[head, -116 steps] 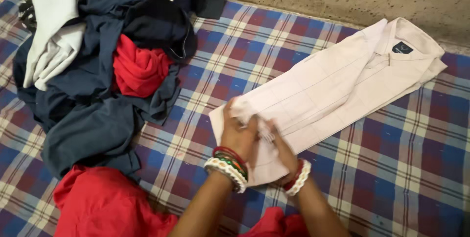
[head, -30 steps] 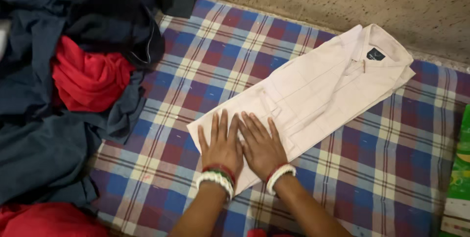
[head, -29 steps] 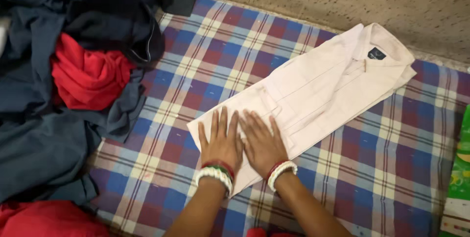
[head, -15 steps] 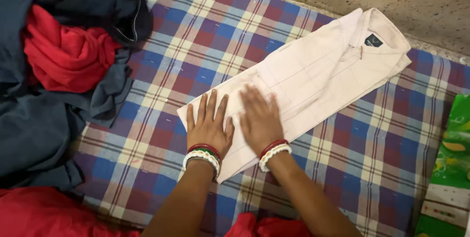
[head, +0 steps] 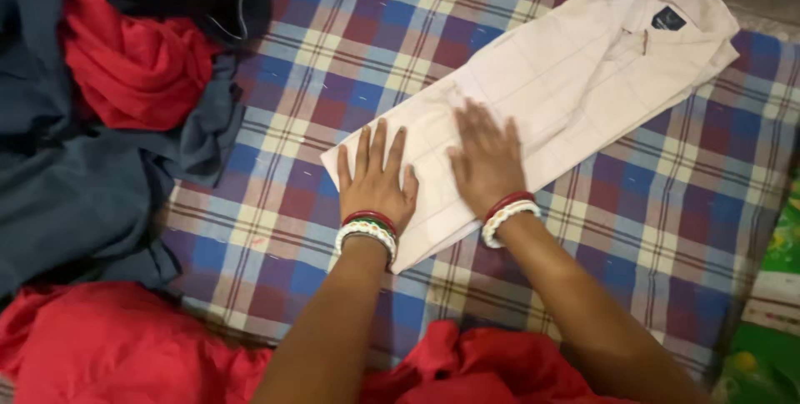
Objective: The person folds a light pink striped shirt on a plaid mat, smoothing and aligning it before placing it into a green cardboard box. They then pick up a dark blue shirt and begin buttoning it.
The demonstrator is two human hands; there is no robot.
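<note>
Both hands lie flat, palms down, on the near end of a pale pink shirt [head: 542, 95]. The left hand [head: 377, 180] rests at the shirt's bottom corner, fingers spread and pointing away from the person. The right hand [head: 486, 160] lies just beside it, a little farther up the shirt, fingers also stretched out. The two hands are a small gap apart, gripping nothing, only pressing on the cloth. Each wrist carries bangles [head: 367, 229], red, green and white on the left, red and white on the right.

The shirt is folded into a long narrow strip and lies on a blanket [head: 350, 62] checked in blue, maroon and cream. It runs slantwise from the hands up to the far right, where its collar [head: 679, 0] sits with a small dark label inside. Faint lines cross the fabric.

To the left, well apart from the shirt, a heap of dark blue clothes [head: 75, 195] sprawls over the blanket, with a crumpled red garment [head: 133, 66] lying in it. More red cloth [head: 125, 354] spreads along the near edge, under the forearms. A green packet [head: 779, 287] shows at the right edge, partly cut off.
</note>
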